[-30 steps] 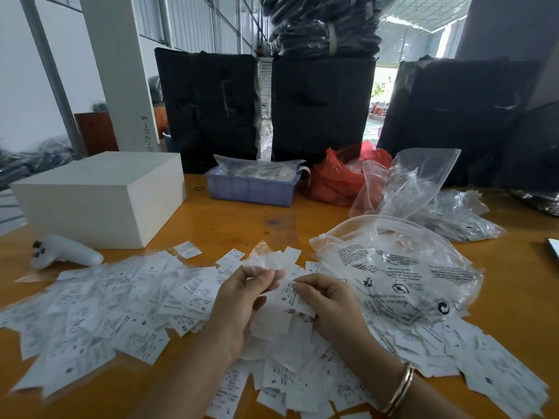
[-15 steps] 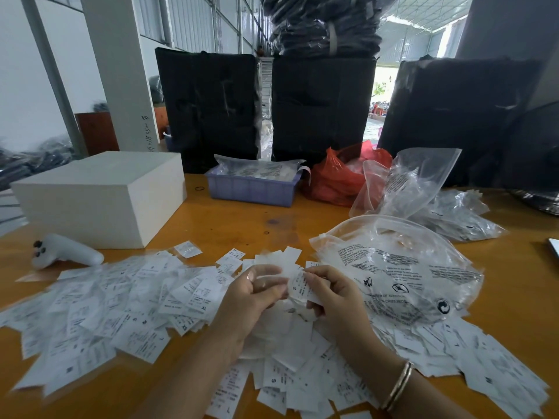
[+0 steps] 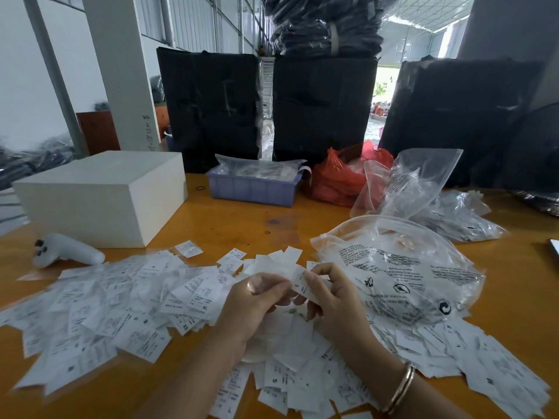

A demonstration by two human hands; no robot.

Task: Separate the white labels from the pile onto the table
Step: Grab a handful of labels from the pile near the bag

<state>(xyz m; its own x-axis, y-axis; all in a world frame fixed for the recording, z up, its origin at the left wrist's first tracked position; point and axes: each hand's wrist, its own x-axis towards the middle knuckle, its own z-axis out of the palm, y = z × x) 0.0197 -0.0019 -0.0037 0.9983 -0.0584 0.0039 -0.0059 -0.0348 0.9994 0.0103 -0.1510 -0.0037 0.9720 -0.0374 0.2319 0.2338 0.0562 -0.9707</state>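
Both hands up over the pile (image 3: 290, 367), prob. to peel one off: right hand (image 3: 329, 300) pinches a label (image 3: 299, 284) marked S, left hand (image 3: 257, 300) curled, pinching its other end. Sorted labels (image 3: 127, 300) lie left on the table (image 3: 242, 219).

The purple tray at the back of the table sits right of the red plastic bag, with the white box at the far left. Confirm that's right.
Not quite. In the head view the purple tray sits left of the red plastic bag, not right of it. The white box is indeed at the far left of the table.
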